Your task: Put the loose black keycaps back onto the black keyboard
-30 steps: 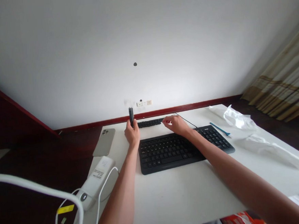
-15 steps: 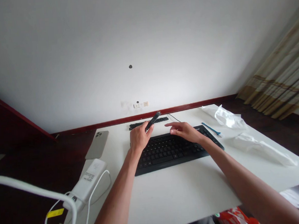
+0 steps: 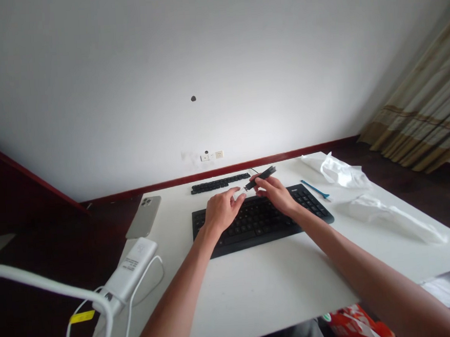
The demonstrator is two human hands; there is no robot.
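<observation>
My right hand [image 3: 276, 192] pinches a slim black stick-shaped tool [image 3: 260, 178], held slanted above the far edge of a black keyboard [image 3: 252, 228]. Just left of the tool's lower end, my left hand [image 3: 221, 211] hovers over the keyboard with its fingers spread and nothing in them. Its fingertips reach close to the tool's tip. Behind the keyboard a narrow black strip of keys [image 3: 219, 183] lies on the white table [image 3: 264, 289].
A phone [image 3: 143, 216] lies face down at the table's left edge, with a white power pack [image 3: 131, 270] and its white cable nearer me. A blue tool [image 3: 315, 189] and crumpled white plastic bags [image 3: 343, 170] lie to the right. A red package [image 3: 359, 326] shows below the table's front edge.
The black tool has passed from my left hand to my right hand. My left hand has let go and opened; both hands now sit over the keyboard's far edge.
</observation>
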